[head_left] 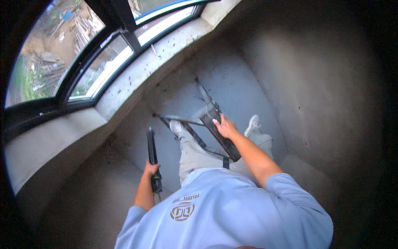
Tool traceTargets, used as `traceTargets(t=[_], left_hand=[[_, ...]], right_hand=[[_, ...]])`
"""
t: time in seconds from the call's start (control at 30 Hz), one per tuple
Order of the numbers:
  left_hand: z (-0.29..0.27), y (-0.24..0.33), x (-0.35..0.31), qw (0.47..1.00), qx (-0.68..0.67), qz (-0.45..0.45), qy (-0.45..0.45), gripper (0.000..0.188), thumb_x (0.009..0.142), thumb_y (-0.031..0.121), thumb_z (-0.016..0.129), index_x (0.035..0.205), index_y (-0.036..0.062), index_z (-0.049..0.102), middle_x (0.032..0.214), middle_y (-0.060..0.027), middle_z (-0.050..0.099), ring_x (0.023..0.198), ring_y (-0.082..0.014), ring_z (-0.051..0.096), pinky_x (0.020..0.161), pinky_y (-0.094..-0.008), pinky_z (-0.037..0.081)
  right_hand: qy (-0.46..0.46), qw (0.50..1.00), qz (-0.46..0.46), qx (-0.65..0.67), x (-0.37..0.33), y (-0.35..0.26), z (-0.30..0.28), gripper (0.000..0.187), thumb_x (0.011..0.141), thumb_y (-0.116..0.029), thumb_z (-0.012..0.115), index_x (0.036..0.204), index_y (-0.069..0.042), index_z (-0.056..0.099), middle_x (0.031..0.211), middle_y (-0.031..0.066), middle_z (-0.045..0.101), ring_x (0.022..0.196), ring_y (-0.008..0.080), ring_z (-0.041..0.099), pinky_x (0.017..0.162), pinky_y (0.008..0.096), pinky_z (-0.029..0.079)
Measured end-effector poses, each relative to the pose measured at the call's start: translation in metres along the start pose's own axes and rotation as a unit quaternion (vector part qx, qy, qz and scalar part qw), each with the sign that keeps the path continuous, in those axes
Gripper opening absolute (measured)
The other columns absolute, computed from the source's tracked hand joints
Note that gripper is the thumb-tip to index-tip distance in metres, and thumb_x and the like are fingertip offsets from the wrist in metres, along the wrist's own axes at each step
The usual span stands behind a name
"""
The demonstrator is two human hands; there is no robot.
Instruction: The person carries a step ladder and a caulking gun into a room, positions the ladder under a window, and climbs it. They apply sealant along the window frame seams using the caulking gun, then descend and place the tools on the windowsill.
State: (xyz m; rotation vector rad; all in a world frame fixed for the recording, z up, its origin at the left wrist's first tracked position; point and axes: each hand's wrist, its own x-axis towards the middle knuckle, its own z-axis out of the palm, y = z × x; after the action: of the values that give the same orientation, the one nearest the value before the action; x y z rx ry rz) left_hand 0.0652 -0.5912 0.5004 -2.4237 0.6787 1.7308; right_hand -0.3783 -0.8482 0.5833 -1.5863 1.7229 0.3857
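On the left, my left hand (152, 167) is closed round a long black caulking gun (152, 148). The gun is nearly upright in view, its pale nozzle pointing away from me and a thin rod reaching back past my wrist. My right hand (226, 126) grips the edge of a narrow dark top board on a step stool (219, 136), thumb over the board and fingers partly hidden behind it. The stool's thin metal legs (191, 120) spread out beyond the board, tilted across the floor. Part of its frame passes in front of my left shin.
Curving along the upper left is a black-framed window (101, 62), with a speckled pale sill (124, 89) below it. A bare grey wall (315, 91) rises at the right. My shoes (253, 123) stand on the grey floor (236, 79) either side of the stool.
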Motion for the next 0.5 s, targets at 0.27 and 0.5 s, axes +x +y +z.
traceTargets(t=[0.27,0.5], left_hand=[[0.053,-0.065,-0.013,0.988,-0.136,-0.029,0.068,0.069,0.068,0.017,0.083,0.128,-0.0014,0.052,0.107,-0.0181,0.069,0.093,-0.0289,0.069,0.083,-0.0418,0.056],[0.130,-0.046,-0.050,0.935,-0.301,-0.078,0.172,0.066,0.070,0.015,0.081,0.129,-0.0029,0.056,0.109,-0.0184,0.070,0.098,-0.0316,0.069,0.089,-0.0433,0.055]], right_hand=[[0.136,0.983,-0.063,0.107,0.110,0.009,-0.171,0.087,0.100,-0.061,0.049,0.153,0.007,0.033,0.155,0.0300,0.039,0.147,0.0390,0.036,0.121,0.0434,0.029],[0.444,0.824,-0.317,0.152,0.229,-0.207,-0.492,0.093,0.100,-0.063,0.043,0.156,0.009,0.023,0.162,0.0308,0.025,0.152,0.0388,0.024,0.124,0.0422,0.019]])
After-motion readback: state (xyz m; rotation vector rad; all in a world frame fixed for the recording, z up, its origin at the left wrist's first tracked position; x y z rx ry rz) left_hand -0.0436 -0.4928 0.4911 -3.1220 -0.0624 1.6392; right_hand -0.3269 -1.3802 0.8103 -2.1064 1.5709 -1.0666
